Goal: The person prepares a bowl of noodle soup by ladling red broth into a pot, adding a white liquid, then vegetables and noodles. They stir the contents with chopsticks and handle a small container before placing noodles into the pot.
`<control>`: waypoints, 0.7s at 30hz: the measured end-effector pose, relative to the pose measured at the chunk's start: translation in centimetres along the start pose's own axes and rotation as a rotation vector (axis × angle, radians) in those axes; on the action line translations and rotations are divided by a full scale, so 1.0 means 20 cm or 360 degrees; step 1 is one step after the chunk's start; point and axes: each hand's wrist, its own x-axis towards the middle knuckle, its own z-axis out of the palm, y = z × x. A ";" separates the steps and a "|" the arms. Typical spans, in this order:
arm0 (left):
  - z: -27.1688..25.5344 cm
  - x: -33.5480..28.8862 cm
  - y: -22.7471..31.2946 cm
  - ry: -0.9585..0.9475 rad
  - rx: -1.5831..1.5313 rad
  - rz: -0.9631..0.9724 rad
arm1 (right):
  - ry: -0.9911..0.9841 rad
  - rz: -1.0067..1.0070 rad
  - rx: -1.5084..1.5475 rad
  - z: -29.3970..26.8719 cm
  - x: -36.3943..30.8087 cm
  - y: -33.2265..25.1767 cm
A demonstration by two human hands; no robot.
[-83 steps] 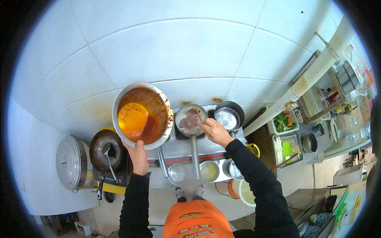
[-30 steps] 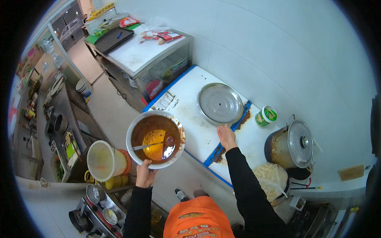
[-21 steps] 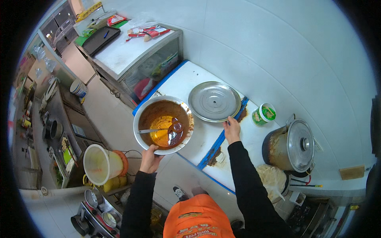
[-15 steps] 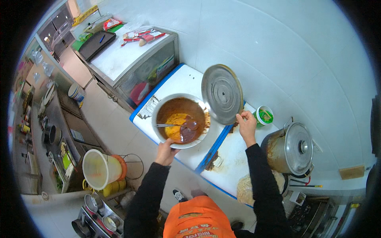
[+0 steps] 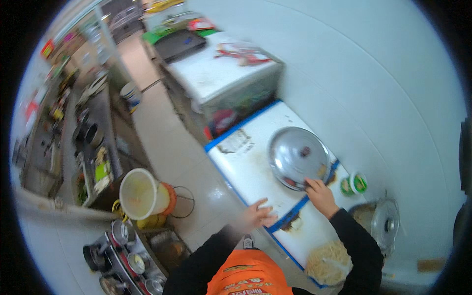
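Head view: a round silver lid [image 5: 295, 155], knob upward, is seen over the white, blue-edged table [image 5: 253, 174]; what lies beneath it is mostly hidden. Its near rim is touched by the right hand [image 5: 321, 195], but whether that grip is closed on it cannot be told for blur. The left hand [image 5: 255, 216] is held apart from the lid, its grip released, fingers spread. A green-and-white tub [image 5: 354, 184] is placed right of the lid.

Black sleeves [image 5: 363, 251], orange apron [image 5: 250, 271]
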 end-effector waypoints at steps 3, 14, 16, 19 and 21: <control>-0.19 -0.46 0.03 0.0143 -0.0061 0.0195 | -0.0011 0.0079 0.0163 -0.04 0.10 -0.07; -0.91 -1.88 0.15 0.0578 -0.0817 0.1613 | -0.0175 -0.0282 0.0585 0.53 1.34 -1.01; -0.93 -2.03 0.11 0.0741 -0.0891 0.1632 | -0.0297 -0.0424 0.0703 0.66 1.63 -1.28; -0.94 -2.18 0.04 0.0710 -0.0974 0.1827 | -0.0570 -0.0586 0.0919 0.87 2.04 -1.72; -0.96 -2.25 0.01 0.0604 -0.0990 0.2060 | -0.0661 -0.0796 0.0895 1.02 2.31 -2.04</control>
